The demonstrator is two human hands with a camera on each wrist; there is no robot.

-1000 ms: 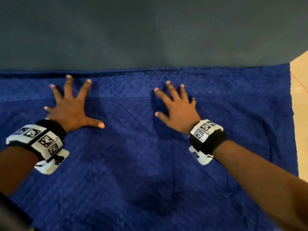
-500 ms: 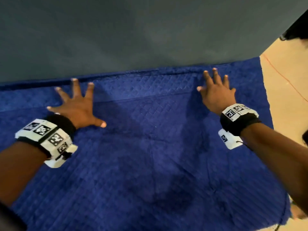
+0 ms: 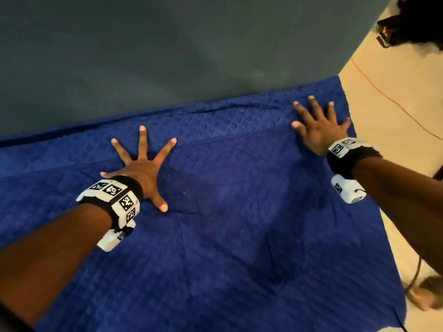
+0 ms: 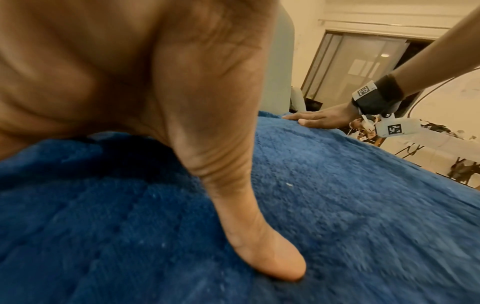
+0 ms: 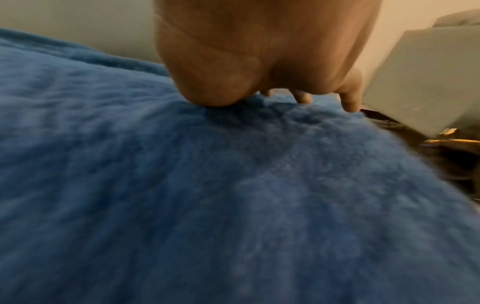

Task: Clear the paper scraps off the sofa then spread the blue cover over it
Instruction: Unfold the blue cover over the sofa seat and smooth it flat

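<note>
- deep blue quilted fabric cover [image 3: 239,248] spread flat over the seat of the grey-green upholstered sofa [image 3: 167,56], filling the head view from 7 o'clock round to 4 o'clock, far edge lying against the foot of the sofa backrest.
- left hand [image 3: 141,171] laid palm-down on the cover at about 9 o'clock of centre, all five fingers [image 3: 143,140] straight and fanned wide, thumb pointing toward 4 o'clock; pressing the fabric, gripping nothing.
- seen from the left wrist: thumb tip [image 4: 272,265] sunk a little into the plush blue pile.
- right hand [image 3: 318,130] flat on the cover at about 2 o'clock, just beside the cover's right-hand edge and near the backrest; fingers straight and moderately spread, holding nothing.
- seen from the right wrist: heel of the palm [image 5: 221,88] touching the cover, fingertips [image 5: 350,102] reaching down to its far edge; picture blurred.
- black wrist bands with white marker tags [image 3: 115,195] worn on both forearms.
- pale cream floor [image 3: 407,140] at 3 o'clock beside the sofa, crossed by a thin red line [image 3: 393,101].
- dark, unclear heap [image 3: 414,22] on the floor at 1 o'clock.
- second grey-green cushioned block [image 5: 420,78] at 2 o'clock in the right wrist view, close beyond the cover's edge.
</note>
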